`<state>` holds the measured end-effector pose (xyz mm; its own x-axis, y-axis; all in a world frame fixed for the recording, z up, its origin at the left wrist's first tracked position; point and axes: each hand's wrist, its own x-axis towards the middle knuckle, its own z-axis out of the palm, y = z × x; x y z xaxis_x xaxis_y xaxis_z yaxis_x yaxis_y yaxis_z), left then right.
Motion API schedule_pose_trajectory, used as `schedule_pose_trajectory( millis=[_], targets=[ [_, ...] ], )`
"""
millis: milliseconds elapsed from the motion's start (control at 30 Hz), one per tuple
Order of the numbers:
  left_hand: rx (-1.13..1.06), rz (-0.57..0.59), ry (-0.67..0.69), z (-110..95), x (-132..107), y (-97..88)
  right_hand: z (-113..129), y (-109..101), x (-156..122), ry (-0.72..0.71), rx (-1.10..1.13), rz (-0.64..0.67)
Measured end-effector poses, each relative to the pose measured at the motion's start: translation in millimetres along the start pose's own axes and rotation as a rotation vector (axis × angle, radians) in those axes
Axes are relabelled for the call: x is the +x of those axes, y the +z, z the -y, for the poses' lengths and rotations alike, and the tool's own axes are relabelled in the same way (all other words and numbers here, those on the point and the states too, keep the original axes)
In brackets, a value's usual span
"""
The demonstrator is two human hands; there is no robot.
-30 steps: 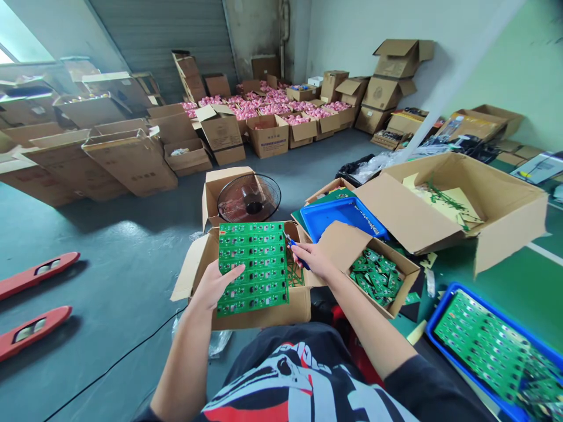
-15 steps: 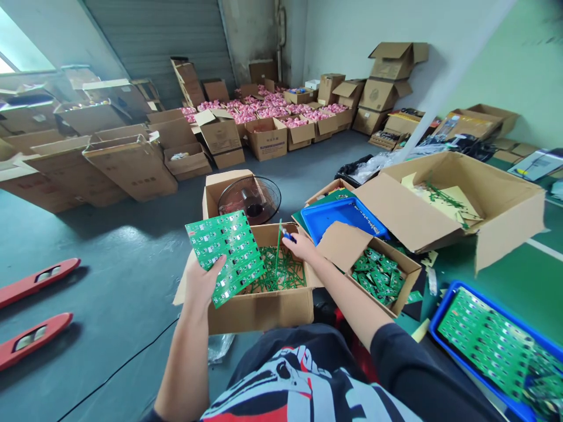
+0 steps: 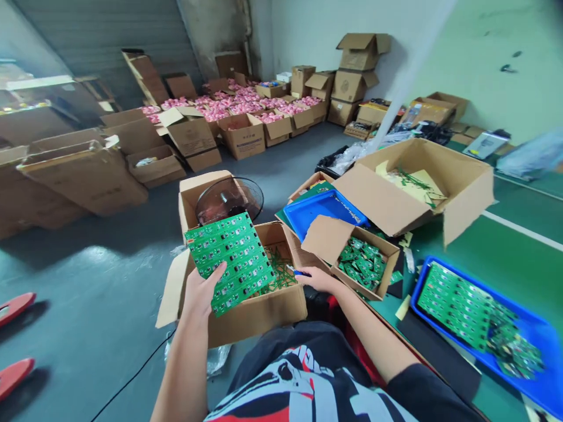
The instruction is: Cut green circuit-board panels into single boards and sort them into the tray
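My left hand [image 3: 203,292] grips a green panel of circuit boards [image 3: 230,260] by its near edge, tilted over an open cardboard box [image 3: 259,313] in front of me. That box holds thin green strips [image 3: 279,271]. My right hand [image 3: 317,278] hovers over the box's right rim, closed on a small blue-handled tool [image 3: 298,272]. Just right of it, a smaller cardboard box [image 3: 379,281] holds several loose small green boards [image 3: 363,264].
A blue tray [image 3: 323,209] lies behind the small box and another blue tray [image 3: 530,363] with green panels sits on the green table at right. A fan [image 3: 229,199], a large open box [image 3: 457,181] and many cartons surround me. Red pallet-jack forks [image 3: 13,337] lie left.
A strip left the panel's right edge and the panel swung left and tilted. My right hand drew back from inside the box to its right rim. The view shifted right.
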<state>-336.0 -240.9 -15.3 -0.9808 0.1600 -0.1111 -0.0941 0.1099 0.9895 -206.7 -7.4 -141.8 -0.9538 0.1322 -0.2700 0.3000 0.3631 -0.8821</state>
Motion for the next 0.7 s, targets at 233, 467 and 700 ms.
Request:
schedule_pose_trajectory(
  millis=[233,467,700],
  targets=[
    [0.097,0.289,-0.035,0,22,89.4,-73,2,-116,0.332,0.742,-0.428],
    [0.183,0.601,-0.069,4,10,211.7,-107,15,-217,0.528,1.335,-1.317],
    [0.062,0.763,-0.099,-9,-57,299.8,-139,3,-283,0.811,1.105,-1.764]
  ],
)
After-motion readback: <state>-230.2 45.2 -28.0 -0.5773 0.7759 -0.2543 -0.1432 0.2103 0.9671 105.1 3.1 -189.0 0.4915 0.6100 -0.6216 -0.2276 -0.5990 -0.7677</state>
